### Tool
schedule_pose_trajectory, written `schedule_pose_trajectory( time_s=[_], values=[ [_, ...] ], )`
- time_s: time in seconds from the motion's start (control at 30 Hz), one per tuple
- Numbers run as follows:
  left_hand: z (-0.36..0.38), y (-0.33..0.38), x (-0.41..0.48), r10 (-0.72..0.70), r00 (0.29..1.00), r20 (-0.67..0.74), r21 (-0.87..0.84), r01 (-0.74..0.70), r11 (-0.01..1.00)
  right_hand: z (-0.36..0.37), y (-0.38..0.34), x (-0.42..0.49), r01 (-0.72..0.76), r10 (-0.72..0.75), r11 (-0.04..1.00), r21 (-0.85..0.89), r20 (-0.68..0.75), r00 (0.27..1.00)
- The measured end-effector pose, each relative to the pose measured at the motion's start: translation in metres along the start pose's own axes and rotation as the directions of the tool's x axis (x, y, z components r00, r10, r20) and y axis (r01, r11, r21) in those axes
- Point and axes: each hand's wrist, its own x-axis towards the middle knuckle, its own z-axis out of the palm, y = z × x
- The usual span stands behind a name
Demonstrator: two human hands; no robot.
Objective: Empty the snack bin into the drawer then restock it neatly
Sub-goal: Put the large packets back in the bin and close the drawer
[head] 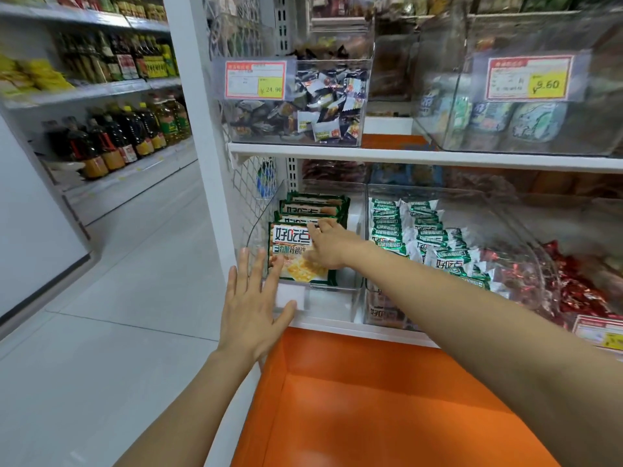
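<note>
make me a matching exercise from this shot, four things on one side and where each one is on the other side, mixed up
1 left hand
2 right hand
3 orange drawer
4 oil bottles

a on shelves across the aisle
b open, below the snack shelf
c fingers spread at the clear bin front corner
d on the front biscuit packet

Pairs: 1-c, 2-d, 3-b, 4-a
</note>
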Motion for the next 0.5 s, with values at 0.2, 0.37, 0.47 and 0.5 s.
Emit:
schedule_pose_trajectory(
  time_s=[0.2,0.37,0.47,0.5],
  values=[
    [0.002,0.001,0.001,-0.02,1.0,0.024,0.001,0.02,1.0,0.004,-0.004,0.004,-0.002,0.0,0.998,0.058,0.024,1.0],
    [-0.011,0.004,-0.001,-0.025,0.992,0.122,0.033,0.021,0.999,0.001,-0.007,-0.029,0.153,-0.104,0.962,0.226,-0.215,0.971],
    [-0.027,0.016,-0.017,-0.001,0.985,0.174,0.018,-0.002,1.0,-0.002,-0.008,-0.077,0.305,-0.165,0.898,0.316,-0.4,0.901],
    [-0.035,0.023,-0.028,-0.003,0.985,0.171,-0.021,0.007,1.0,-0.001,-0.007,-0.097,0.333,-0.17,0.886,0.324,-0.443,0.88]
  ],
)
